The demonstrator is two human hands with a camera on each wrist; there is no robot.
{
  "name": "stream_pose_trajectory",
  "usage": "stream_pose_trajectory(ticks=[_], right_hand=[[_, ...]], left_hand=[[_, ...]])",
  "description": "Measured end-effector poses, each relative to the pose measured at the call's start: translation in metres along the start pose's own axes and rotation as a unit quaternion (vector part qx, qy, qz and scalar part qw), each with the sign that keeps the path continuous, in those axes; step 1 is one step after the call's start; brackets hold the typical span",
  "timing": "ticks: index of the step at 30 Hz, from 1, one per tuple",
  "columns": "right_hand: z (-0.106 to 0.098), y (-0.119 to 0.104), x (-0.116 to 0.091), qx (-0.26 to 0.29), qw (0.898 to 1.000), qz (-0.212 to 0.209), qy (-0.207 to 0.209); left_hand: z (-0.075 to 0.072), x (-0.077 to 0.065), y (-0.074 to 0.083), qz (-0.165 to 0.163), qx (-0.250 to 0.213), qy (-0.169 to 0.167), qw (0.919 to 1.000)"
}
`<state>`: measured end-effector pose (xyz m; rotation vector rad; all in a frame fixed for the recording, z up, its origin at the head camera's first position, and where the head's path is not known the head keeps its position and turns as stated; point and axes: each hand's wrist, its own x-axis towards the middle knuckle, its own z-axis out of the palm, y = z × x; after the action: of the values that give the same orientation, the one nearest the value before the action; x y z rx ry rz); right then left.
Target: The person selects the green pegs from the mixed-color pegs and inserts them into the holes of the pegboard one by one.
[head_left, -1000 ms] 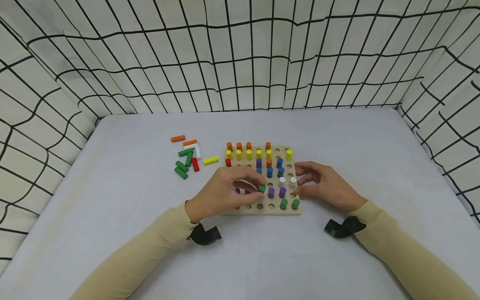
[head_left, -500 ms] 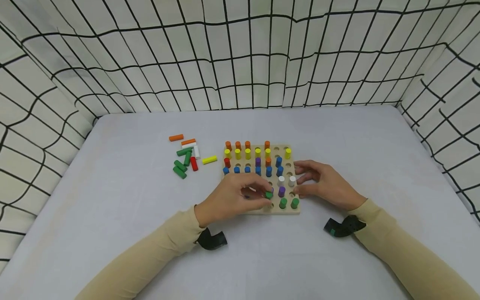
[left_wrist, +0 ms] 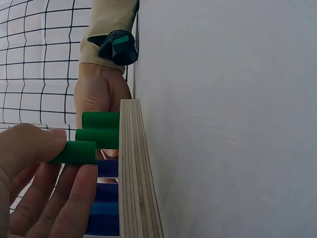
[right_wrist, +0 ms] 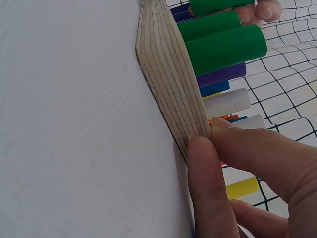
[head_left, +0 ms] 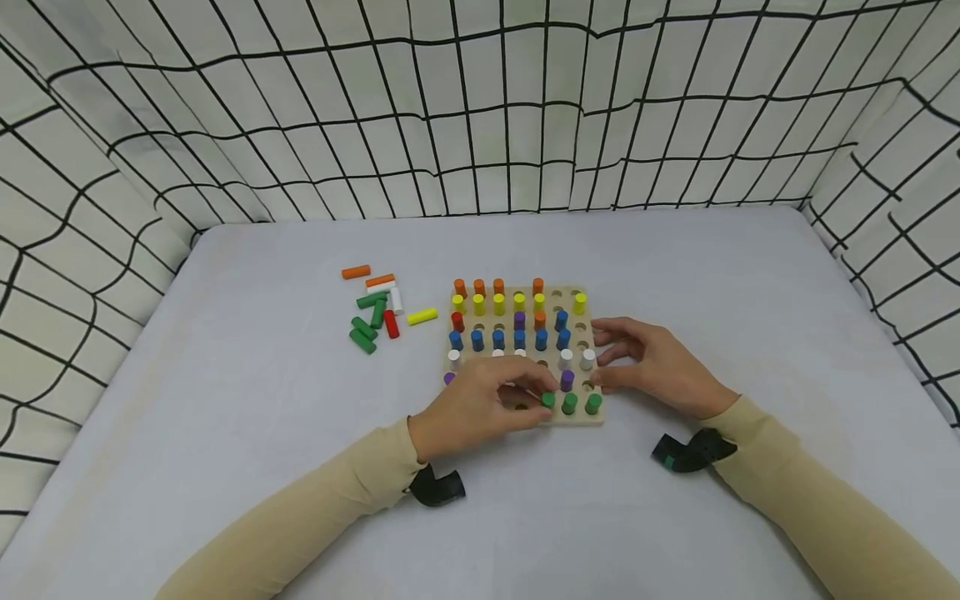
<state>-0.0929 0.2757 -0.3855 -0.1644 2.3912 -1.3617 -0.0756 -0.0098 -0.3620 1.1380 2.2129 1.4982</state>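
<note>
My left hand (head_left: 483,396) pinches a green peg (left_wrist: 77,152) between thumb and fingers over the front row of a wooden pegboard (right_wrist: 171,84). In the left wrist view a small gap separates the peg's lower end from the board. Two green pegs (head_left: 581,404) stand upright beside it at the front right corner. My right hand (head_left: 656,362) holds the board's right edge, thumb and a fingertip at the rim in the right wrist view. Rows of orange, yellow, blue, white and purple pegs fill much of the board. The left hand hides its front left part.
Loose pegs lie on the white table (head_left: 262,333) left of the board: several green pegs (head_left: 363,335), a red peg (head_left: 391,324), a yellow peg (head_left: 422,317), and some white and orange pegs (head_left: 356,272). A black-lined white backdrop (head_left: 480,125) stands behind and at the sides.
My left hand has moved right and toward the front of the board with the green peg, now next to the two green pegs. My right hand stays at the board's edge.
</note>
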Motion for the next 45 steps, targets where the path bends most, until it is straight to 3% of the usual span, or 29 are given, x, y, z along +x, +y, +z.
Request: stream_pose_trajectory(ticks=[7,18,45], right_hand=[[-0.0002,-0.0008,-0.0015,-0.002,1.0,-0.004,0.0],[-0.0003,0.0011,0.0005,0.002,1.0,-0.006,-0.003],[-0.0004,-0.0005,-0.0005,-0.002,1.0,-0.003,-0.001]], left_hand=[[0.0008,-0.0008,-0.0006,0.015,0.022,-0.003,0.9997],[0.003,-0.0031,0.0018,0.041,0.109,-0.003,0.9932],[0.0048,-0.003,-0.0008,0.004,0.134,0.0,0.991]])
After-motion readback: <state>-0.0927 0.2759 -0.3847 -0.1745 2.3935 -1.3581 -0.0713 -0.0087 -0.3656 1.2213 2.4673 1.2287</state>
